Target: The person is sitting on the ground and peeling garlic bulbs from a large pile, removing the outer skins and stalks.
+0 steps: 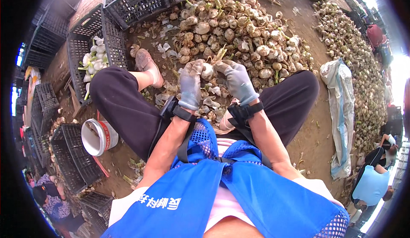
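Note:
Between my gloved hands, in front of my knees, is a garlic bulb (207, 71), its white side showing. My left hand (190, 83) is closed round its left side, in a grey, soiled glove. From the right, my right hand (237, 81), gloved the same way, pinches at the bulb; a dry, yellowish stalk (219, 55) sticks up at its fingertips. The fingers partly hide the bulb. Just beyond my hands lies a heap of unpeeled garlic bulbs (252, 35) with dirty brown skins. Shed papery skins (210, 102) lie on the ground below my hands.
At my left stands a black plastic crate (81, 37) holding cleaned white garlic (95, 58). A white bucket (99, 137) and another black crate (74, 157) stand lower left. A plastic sack (340, 110) lies at right, before a long garlic heap (358, 75). Other people sit at both edges.

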The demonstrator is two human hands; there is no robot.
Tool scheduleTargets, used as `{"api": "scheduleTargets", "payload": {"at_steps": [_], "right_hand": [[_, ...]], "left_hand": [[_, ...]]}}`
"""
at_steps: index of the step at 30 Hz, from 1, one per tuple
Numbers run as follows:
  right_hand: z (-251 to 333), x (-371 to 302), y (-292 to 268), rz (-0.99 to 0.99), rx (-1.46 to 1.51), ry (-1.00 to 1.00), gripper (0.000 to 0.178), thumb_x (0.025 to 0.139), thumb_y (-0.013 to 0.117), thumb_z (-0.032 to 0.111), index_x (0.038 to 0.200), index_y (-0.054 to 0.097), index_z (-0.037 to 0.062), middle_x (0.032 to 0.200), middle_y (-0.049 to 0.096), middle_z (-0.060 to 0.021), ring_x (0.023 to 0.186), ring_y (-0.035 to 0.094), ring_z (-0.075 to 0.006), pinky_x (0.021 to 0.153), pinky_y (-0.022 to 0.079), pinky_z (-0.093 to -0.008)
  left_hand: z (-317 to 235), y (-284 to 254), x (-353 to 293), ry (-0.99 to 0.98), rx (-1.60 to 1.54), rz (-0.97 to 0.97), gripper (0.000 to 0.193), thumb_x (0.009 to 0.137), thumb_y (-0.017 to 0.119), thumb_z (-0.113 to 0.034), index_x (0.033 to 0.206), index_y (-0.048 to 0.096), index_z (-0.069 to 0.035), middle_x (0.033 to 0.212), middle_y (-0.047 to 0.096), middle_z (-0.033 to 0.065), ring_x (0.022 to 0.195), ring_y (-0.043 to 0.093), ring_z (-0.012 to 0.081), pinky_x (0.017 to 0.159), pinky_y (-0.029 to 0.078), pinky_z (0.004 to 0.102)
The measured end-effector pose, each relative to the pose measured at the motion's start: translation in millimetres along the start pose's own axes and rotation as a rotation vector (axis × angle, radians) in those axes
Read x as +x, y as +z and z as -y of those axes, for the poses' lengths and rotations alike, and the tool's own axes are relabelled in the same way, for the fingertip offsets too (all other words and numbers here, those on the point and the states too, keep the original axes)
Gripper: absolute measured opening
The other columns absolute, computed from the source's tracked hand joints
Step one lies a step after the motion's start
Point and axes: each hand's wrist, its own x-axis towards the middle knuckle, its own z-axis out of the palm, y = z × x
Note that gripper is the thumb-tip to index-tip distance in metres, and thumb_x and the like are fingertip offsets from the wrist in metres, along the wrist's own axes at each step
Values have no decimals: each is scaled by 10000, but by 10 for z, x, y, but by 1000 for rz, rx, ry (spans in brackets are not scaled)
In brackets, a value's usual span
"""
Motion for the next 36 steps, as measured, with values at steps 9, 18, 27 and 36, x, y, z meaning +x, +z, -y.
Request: {"api": "scheduleTargets", "payload": {"at_steps": [9,18,27,36], "right_hand": [[-78,39,-128,87,-69,-44,221,852,554,70,1026,555,-66,878,624,-88,751,604,-141,656,509,-263],[-73,38,-162,53,109,71,231,819,548,18,1050,548,-1,880,619,-83,757,614,-196,650,537,-343],[-455,278,-168,-142,-567,-294,172,694,511,-26,827,620,-23,771,629,-62,677,576,-125,600,445,-235],[-72,-30,-212,130,100,-52,217,785,527,-2,988,575,-60,838,628,-53,734,578,-117,661,471,-223]], "left_hand": [[71,-74,13,-213,-196,-61,208,874,531,-222,879,612,-31,779,616,28,661,578,112,610,484,255],[30,30,11,167,107,66,169,851,582,-158,921,573,-6,800,589,5,636,552,91,561,464,236],[131,-69,2,-445,-139,-167,256,874,487,-301,908,587,-67,773,581,26,630,566,134,545,482,278],[159,-162,73,-545,-182,28,286,846,479,-412,812,587,-149,629,582,0,454,523,134,383,403,251]]}}
